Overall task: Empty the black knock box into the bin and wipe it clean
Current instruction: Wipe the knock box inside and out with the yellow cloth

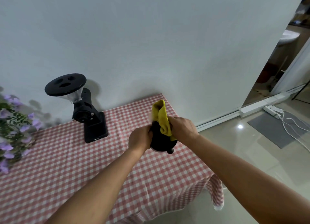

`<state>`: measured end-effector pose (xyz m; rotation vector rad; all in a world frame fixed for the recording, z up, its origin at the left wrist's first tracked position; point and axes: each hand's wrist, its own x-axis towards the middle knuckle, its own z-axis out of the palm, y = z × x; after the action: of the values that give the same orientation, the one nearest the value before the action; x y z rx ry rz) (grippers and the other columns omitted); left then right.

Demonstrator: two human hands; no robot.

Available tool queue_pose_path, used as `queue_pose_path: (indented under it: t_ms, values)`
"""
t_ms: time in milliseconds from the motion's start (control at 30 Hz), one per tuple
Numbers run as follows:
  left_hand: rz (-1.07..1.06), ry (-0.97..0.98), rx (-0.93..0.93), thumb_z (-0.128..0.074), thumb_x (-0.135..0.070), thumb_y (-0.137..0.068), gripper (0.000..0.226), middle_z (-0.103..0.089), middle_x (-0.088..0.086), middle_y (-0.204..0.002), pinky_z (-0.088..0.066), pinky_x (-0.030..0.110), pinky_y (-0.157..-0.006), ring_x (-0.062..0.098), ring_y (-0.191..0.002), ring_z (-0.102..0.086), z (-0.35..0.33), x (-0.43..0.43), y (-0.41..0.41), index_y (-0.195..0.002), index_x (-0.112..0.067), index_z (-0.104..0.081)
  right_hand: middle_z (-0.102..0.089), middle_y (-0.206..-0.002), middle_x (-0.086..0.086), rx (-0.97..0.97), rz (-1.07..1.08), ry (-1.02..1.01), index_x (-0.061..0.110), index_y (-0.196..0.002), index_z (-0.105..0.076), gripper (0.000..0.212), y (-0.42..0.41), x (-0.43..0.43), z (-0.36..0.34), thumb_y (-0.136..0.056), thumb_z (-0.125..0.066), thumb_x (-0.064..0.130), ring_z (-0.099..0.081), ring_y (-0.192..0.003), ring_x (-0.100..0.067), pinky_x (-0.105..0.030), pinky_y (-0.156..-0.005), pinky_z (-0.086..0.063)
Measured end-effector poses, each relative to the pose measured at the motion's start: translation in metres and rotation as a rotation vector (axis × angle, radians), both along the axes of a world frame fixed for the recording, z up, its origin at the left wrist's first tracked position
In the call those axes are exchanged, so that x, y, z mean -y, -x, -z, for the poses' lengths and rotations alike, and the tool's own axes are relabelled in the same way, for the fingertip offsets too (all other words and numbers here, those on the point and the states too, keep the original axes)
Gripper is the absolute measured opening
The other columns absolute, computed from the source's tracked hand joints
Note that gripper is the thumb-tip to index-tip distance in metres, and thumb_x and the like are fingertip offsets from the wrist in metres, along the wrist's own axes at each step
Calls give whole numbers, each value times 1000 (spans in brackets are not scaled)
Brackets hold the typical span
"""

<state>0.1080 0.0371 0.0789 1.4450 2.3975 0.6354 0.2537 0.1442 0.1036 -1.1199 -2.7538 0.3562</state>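
Black knock box [161, 140] gripped by left hand [140, 139], yellow cloth [162, 118] clenched in right hand [182, 127], above the checked tabletop [67, 165].

My two arms come in from the bottom edge, both bare along all that shows: no sleeves, no cuffs. My left hand [140, 140] is bare too, with no glove, and I see no ring on the fingers that show. My right hand [182, 127] is the same: uncovered, knuckles and back plain, no glove. Neither wrist carries a watch, strap or bracelet on the side facing me. The forearms look smooth and unmarked, with no tattoo, plaster or bandage that I can see. Above the forearms everything is cut off by the frame, so I cannot tell what I wear on my upper arms or shoulders.
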Motion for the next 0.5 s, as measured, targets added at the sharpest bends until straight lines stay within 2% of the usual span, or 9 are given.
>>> queue_pose_path:
  t_ms: [133,200,267,400,500]
  values:
    - [-98,-12,88,-39,-35,-105,37,-68,-3,-61,-60,38,-64,21,-62,-71,0,1,6,-103,-24,-75,-67,-94,-8,-137,150,109,15,-92,-60,18,-5,-1,8,-94,-45,24,-59,-81,-29,-34,-67,-44]
    - [-122,20,110,-42,-28,-103,33,-69,-1,-61,-63,40,-65,21,-60,-72,2,3,9,-107,-22,-74,-63,-93,-9,-259,250,172,11,-81,-56,16,-7,-3,13,-88,-55,26,-58,-80,-29,-33,-65,-41]
    - [-135,47,141,-43,-23,-103,31,-72,4,-63,-64,41,-64,21,-58,-73,4,6,10,-108,-18,-73,-58,-90,-7,-333,327,256,10,-79,-52,19,-10,-6,15,-82,-64,25,-55,-77,-25,-31,-64,-39]
    - [-150,93,144,-43,-16,-101,30,-75,7,-68,-65,42,-67,22,-61,-74,8,8,9,-106,-12,-72,-54,-81,-5,-198,382,378,10,-98,-44,23,-19,-13,18,-81,-58,15,-53,-74,-27,-31,-60,-40]
    - [-160,111,173,-44,-13,-100,28,-74,7,-66,-65,41,-63,19,-56,-74,12,9,9,-101,-13,-71,-59,-90,-9,-78,383,382,12,-108,-42,27,-25,-17,25,-82,-48,10,-55,-78,-30,-34,-60,-43]
